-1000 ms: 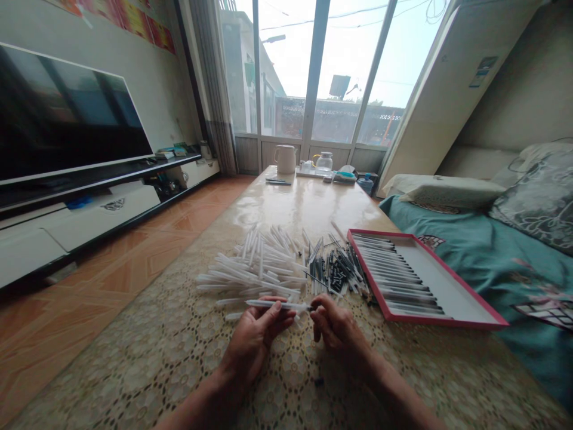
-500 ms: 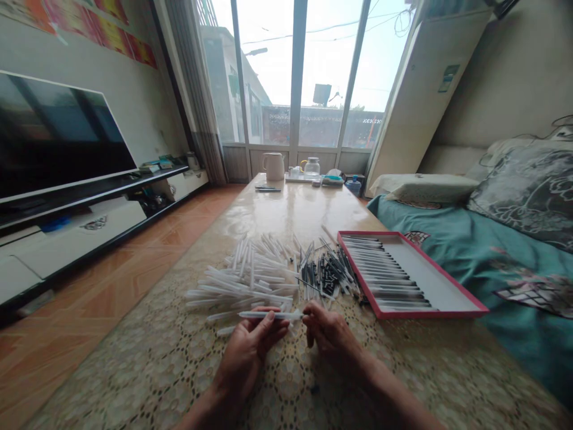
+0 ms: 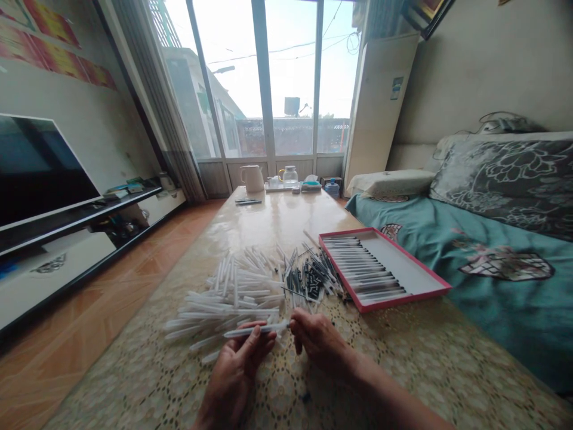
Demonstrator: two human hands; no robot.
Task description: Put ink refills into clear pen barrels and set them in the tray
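Note:
My left hand (image 3: 239, 365) is closed on a whitish translucent pen barrel (image 3: 257, 329), thumb on top and fingers beneath. The barrel lies nearly level, its tapered tip pointing left. My right hand (image 3: 316, 335) pinches the barrel's right end; the fingers hide whatever small part is there. Just beyond my left hand spreads a loose pile of white pen barrels (image 3: 224, 310). Past my right hand lies a heap of dark pen parts and thin refills (image 3: 311, 278). A shallow red-rimmed box (image 3: 405, 298) to the right holds a row of pens (image 3: 364, 263) with dark ends.
A patterned cover lies over the long table (image 3: 147, 370). At its far end stand a kettle (image 3: 253, 179), a glass pot (image 3: 290, 177) and a few pens (image 3: 248, 202). A small dark piece (image 3: 305, 396) lies near me. The sofa (image 3: 403, 227) runs along the right side.
The camera view has turned to the right, so the whole scene shifts left. Both hands keep hold of the pen barrel, which now tilts slightly up toward its right end.

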